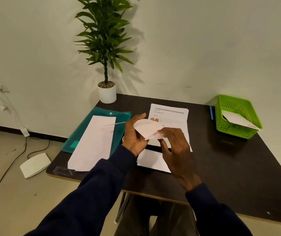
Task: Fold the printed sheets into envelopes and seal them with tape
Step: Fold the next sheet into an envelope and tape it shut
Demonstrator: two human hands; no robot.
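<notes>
A small folded white paper envelope point(147, 128) is held above the middle of the dark table point(221, 159). My left hand point(133, 135) cups it from the left, thumb on top. My right hand point(173, 147) pinches its lower right edge. Under my hands lies a stack of printed sheets point(170, 114) with text at its top. A blank white sheet point(151, 160) lies nearer the front edge. A long folded white sheet point(93, 143) rests on a teal plastic folder point(105, 113) at the left. No tape is clearly in view.
A green plastic basket point(238, 114) holding a white envelope stands at the back right, a blue pen point(211, 113) beside it. A potted plant point(106, 92) stands at the back left corner. A thin metal blade point(117, 123) lies on the folder. Cables and a white box point(35, 165) lie on the floor.
</notes>
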